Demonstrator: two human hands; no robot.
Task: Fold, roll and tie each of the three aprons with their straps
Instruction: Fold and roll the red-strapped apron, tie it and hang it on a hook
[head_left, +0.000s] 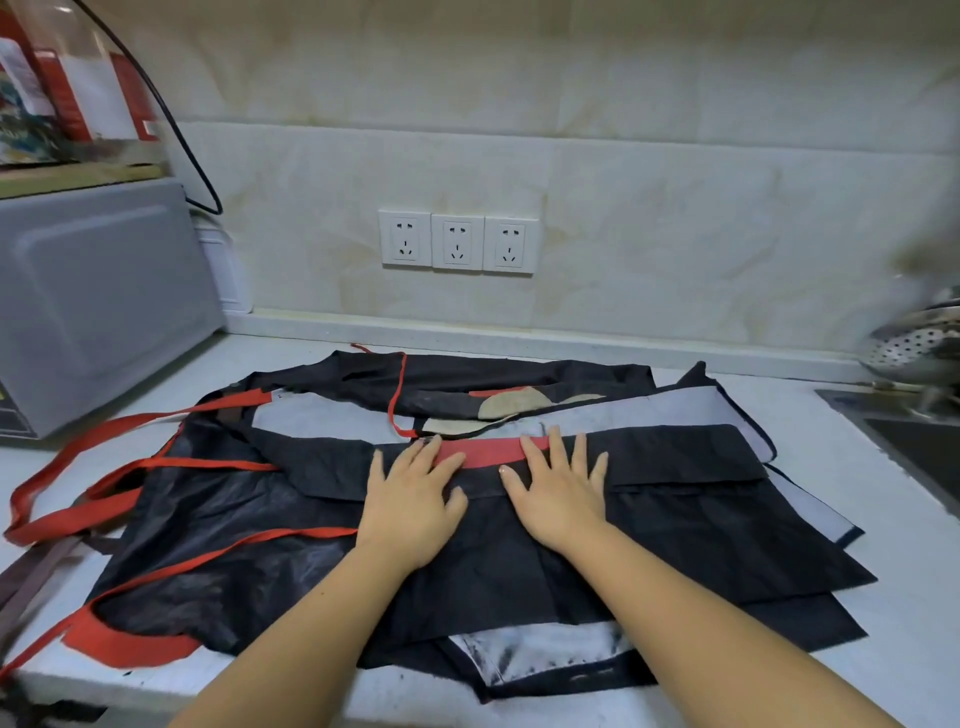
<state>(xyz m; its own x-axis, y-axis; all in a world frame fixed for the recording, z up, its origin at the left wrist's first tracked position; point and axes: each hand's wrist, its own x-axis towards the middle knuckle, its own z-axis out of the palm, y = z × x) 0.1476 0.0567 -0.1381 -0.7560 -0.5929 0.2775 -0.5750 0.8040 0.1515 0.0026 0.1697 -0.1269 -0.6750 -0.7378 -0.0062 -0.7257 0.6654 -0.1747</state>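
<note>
Kitchen counter (857, 452), pale top, marbled wall tiles behind. Stack of black aprons (675, 551) lies spread flat mid-counter, grey lining showing at the far and right edges. Red straps (78, 467) trail off the pile to the left, toward the counter edge. Left hand (410, 509) and right hand (558, 493) both lie flat on the top apron, side by side, fingers straight and spread, pressing the cloth and gripping nothing. Fingertips of both reach a red band (488, 451) on the fold. Grey microwave (98, 301) stands at left, red boxes (67, 104) on top, print too blurred to read. Black cable (182, 140) hangs down behind it. Three wall sockets (457, 241) are on the tiles. Sink (914, 431) and a perforated metal strainer (919, 343) are at far right.
</note>
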